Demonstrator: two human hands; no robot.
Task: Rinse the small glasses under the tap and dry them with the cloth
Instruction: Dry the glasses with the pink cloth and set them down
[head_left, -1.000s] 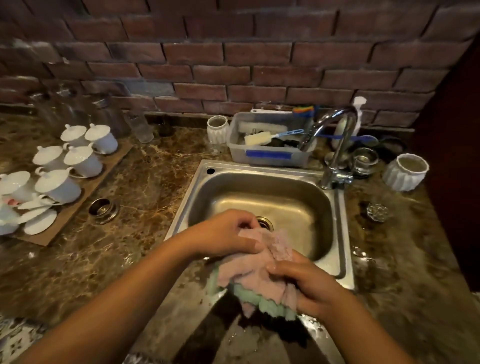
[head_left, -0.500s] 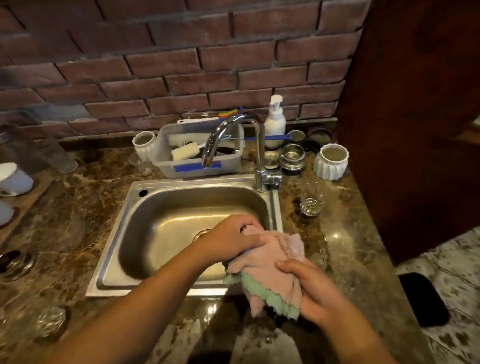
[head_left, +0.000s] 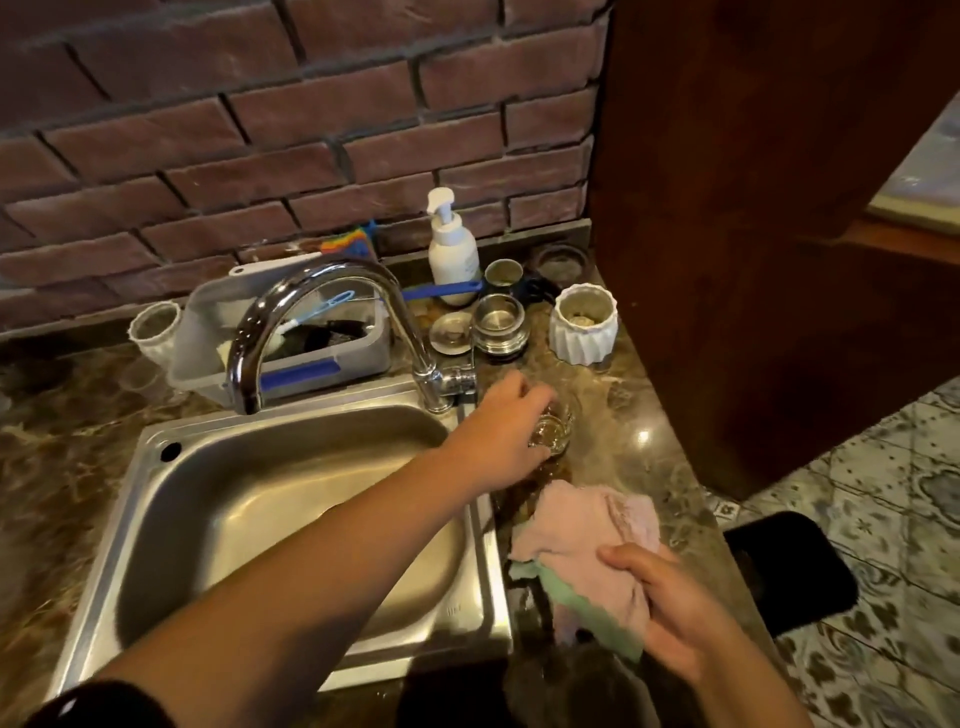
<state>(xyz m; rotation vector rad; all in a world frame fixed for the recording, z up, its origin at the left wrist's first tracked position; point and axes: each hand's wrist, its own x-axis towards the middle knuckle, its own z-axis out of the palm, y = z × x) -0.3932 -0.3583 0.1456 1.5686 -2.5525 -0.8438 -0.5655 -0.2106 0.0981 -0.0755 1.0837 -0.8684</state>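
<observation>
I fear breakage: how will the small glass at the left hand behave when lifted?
The small glass looks thin and clear, so probably fragile and light. The counter around it shines, perhaps wet, so it may slip in the fingers. It is short and wide, so unlikely to tip.

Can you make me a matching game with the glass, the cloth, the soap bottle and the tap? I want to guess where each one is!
Things:
1. glass
2. cloth
3. soap bottle
4. tap

Places:
A. at the back, by the brick wall
B. held in the right hand
C. arching over the sink
D. right of the sink, gripped by the left hand

Pairs: 1-D, 2-B, 3-A, 4-C
</observation>
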